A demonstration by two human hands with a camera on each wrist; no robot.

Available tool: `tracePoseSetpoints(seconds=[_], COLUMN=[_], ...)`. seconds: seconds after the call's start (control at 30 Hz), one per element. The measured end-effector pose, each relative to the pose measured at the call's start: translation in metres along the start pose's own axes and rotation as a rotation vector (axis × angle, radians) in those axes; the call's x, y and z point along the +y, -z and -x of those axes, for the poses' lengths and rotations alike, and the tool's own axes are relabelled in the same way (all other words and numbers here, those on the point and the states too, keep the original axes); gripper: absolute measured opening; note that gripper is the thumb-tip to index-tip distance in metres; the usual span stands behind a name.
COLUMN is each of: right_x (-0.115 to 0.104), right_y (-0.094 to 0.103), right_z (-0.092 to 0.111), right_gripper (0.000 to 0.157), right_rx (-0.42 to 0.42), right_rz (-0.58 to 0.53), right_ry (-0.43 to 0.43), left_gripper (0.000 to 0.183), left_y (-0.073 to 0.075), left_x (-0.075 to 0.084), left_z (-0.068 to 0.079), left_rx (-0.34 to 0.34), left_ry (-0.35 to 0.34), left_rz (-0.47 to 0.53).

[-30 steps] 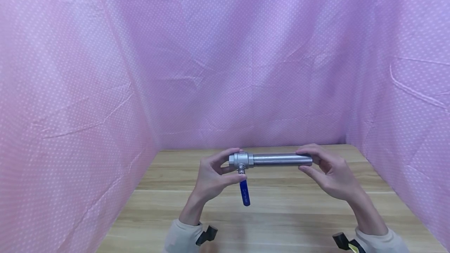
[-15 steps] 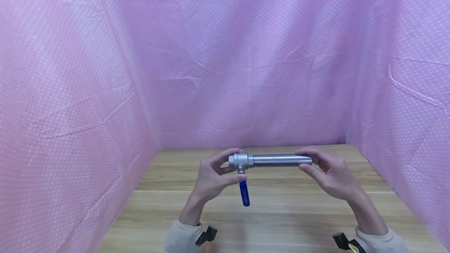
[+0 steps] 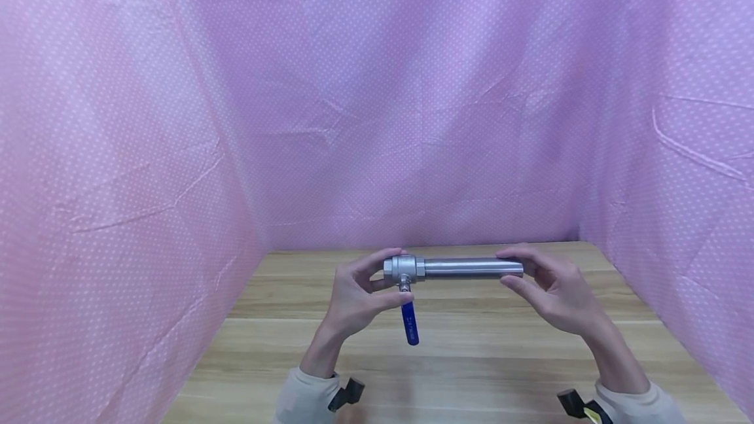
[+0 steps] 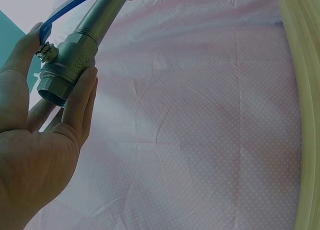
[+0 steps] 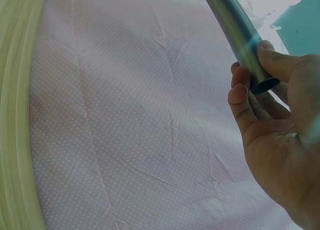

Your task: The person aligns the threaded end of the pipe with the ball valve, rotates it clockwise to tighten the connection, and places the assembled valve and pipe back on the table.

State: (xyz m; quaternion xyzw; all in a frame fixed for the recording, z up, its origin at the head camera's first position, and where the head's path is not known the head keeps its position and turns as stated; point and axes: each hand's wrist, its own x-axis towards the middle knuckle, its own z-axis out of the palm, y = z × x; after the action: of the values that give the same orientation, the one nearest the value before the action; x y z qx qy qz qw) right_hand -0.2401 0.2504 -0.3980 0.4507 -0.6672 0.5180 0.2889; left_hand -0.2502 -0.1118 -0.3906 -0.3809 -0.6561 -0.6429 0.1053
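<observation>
A silver ball valve (image 3: 404, 268) with a blue lever handle (image 3: 410, 324) is joined to a steel pipe (image 3: 465, 268), the two lying level in one line. My left hand (image 3: 356, 296) grips the valve, its thumb against the lever and its fingers behind the body. In the left wrist view the open hex end of the valve (image 4: 65, 70) faces the palm. My right hand (image 3: 556, 290) pinches the pipe's far right end between thumb and fingers. The right wrist view shows that dark open pipe end (image 5: 265, 85) inside the curled fingers.
Below the hands lies a wood-grain table (image 3: 459, 371). Pink dotted cloth (image 3: 412, 116) hangs at the back and along both sides. Black camera mounts (image 3: 347, 394) sit at the cuffs of both light sleeves.
</observation>
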Motion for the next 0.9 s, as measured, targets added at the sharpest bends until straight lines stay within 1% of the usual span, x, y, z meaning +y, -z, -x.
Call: tracePoseSetpoints(seconds=[0.1, 0.2, 0.27, 0.33, 0.4, 0.73, 0.9], right_x=[0.0004, 0.001, 0.0009, 0.0006, 0.0001, 0.0006, 0.0016], right_y=[0.0003, 0.0006, 0.0005, 0.0004, 0.0004, 0.0002, 0.0001], right_z=[-0.0013, -0.0027, -0.0033, -0.0036, -0.0035, -0.0025, -0.0023], right_gripper=[0.06, 0.058, 0.059, 0.06, 0.064, 0.061, 0.059], right_rx=[-0.016, -0.036, -0.043, -0.043, -0.039, -0.033, -0.035], right_rz=[-0.061, -0.112, -0.121, -0.115, -0.099, -0.041, -0.037], right_ry=[0.021, 0.043, 0.048, 0.05, 0.047, 0.032, 0.032], left_gripper=[0.068, 0.068, 0.068, 0.068, 0.068, 0.068, 0.068], left_y=[-0.0007, -0.001, -0.0011, -0.0012, -0.0013, -0.0001, 0.0], left_x=[0.0011, 0.0014, 0.0014, 0.0013, 0.0012, -0.0007, -0.001], left_z=[-0.0001, 0.0002, 0.0004, 0.0006, 0.0006, 0.0004, -0.0002], left_rx=[0.003, 0.006, 0.007, 0.007, 0.008, 0.004, 0.005], left_ry=[0.012, 0.016, 0.016, 0.015, 0.015, 0.012, 0.021], left_rz=[0.0, -0.002, -0.003, -0.004, -0.004, -0.004, 0.001])
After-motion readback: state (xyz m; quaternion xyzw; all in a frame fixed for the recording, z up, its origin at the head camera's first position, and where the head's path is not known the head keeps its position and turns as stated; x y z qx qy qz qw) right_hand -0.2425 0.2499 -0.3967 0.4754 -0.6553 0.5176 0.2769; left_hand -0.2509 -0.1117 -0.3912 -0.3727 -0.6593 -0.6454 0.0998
